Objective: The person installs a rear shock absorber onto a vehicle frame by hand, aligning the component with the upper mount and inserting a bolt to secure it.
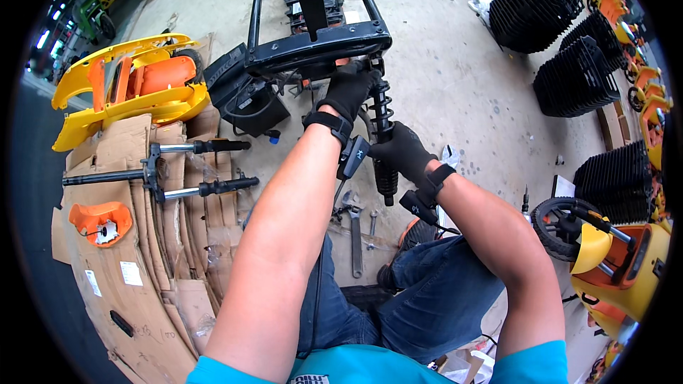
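Note:
A black metal frame with a tubular loop stands in front of me. From its right end a black coil-spring shock absorber hangs down towards me. My right hand, in a black glove, is closed around the lower part of the shock absorber. Under the frame's crossbar, beside the top of the spring, is my left hand, also gloved. Its fingers are curled at the upper mounting, and what they grip is hidden. An adjustable wrench lies on the floor between my legs, with a smaller tool next to it.
Left, flattened cardboard bears a front fork and an orange part; yellow body panels lie beyond. A black box with cables sits beside the frame. Right are stacked black baskets, a wheel and yellow-orange vehicle parts.

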`<control>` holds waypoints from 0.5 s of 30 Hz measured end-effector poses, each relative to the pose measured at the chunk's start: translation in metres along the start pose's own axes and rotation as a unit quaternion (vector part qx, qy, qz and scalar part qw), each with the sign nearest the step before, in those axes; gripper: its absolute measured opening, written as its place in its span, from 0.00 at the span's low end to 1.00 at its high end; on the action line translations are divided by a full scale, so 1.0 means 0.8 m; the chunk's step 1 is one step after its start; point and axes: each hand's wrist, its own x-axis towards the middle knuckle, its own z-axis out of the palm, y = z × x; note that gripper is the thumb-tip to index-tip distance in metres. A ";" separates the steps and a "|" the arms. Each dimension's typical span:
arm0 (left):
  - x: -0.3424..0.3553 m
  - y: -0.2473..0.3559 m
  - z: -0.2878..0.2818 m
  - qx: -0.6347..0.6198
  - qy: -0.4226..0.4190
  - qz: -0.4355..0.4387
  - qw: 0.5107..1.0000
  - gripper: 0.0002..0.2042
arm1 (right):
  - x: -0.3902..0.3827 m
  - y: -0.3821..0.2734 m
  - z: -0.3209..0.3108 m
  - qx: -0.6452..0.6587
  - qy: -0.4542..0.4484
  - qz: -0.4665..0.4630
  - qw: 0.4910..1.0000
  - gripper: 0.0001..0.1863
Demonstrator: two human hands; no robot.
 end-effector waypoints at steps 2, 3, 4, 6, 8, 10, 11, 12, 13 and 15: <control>-0.004 0.005 0.003 -0.019 -0.006 0.002 1.000 0.14 | 0.003 0.004 -0.002 -0.012 0.002 0.000 1.000 0.30; -0.005 0.008 0.004 -0.006 -0.003 0.003 1.000 0.14 | 0.004 0.005 -0.003 -0.018 0.003 -0.001 1.000 0.30; -0.006 0.011 0.004 0.006 0.000 0.004 1.000 0.14 | 0.006 0.006 -0.003 -0.018 0.006 0.001 1.000 0.30; -0.007 0.009 0.003 0.019 0.007 0.007 1.000 0.13 | 0.009 0.009 0.000 -0.018 0.008 0.003 1.000 0.30; -0.004 0.006 0.003 -0.019 -0.001 0.025 0.999 0.12 | 0.021 0.020 0.004 -0.024 0.020 -0.023 0.999 0.31; 0.004 -0.007 -0.007 -0.011 0.001 0.054 0.998 0.09 | 0.024 0.028 0.010 0.017 0.022 -0.053 0.998 0.31; -0.004 0.002 0.005 0.058 0.025 0.087 0.994 0.07 | 0.029 0.036 0.004 0.009 0.012 -0.036 0.999 0.31; -0.010 0.009 0.009 0.071 0.028 0.086 0.993 0.08 | 0.035 0.041 0.003 0.002 0.015 -0.040 0.999 0.31; -0.012 0.013 0.012 0.084 0.032 0.086 0.992 0.08 | 0.039 0.047 0.004 -0.006 0.017 -0.045 0.999 0.31; -0.008 0.012 0.005 0.146 0.065 0.054 0.986 0.09 | 0.041 0.034 0.003 -0.022 -0.011 -0.015 1.000 0.31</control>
